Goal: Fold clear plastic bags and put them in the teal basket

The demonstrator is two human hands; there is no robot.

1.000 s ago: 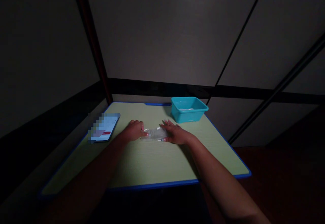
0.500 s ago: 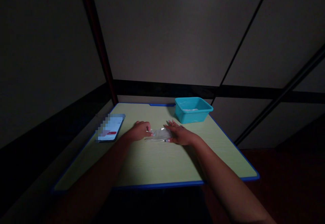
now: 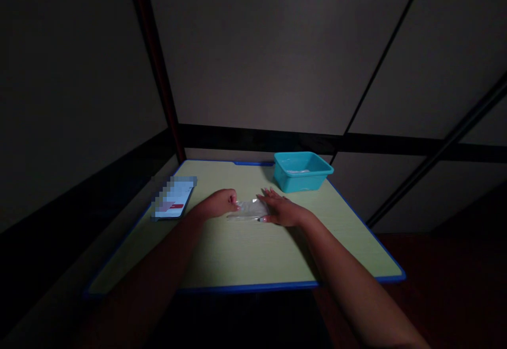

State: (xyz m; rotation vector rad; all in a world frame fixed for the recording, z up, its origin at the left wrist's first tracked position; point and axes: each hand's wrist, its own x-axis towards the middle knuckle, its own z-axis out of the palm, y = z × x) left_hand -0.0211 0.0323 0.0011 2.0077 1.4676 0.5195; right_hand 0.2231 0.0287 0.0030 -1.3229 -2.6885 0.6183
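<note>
A clear plastic bag (image 3: 249, 209) lies flat across the middle of the table. At its left end, my left hand (image 3: 222, 203) is closed, with thumb and curled fingers pinching the edge. My right hand (image 3: 283, 209) rests on the right end of the bag, palm down, its fingers stretched out and the thumb apart along the near edge. The part of the bag beneath the right palm is hidden.
The pale table (image 3: 253, 259) has a blue rim. A turquoise plastic basket (image 3: 303, 181) with some whitish, see-through stuff inside stands at the back right. Left of my hands lies a tablet or phone (image 3: 176, 198) with its screen lit. Dark panelled walls (image 3: 253, 58) rise behind.
My left fingers have curled in more tightly at the bag's left edge. The right hand stays spread in the same place, and the view has shifted very slightly.
</note>
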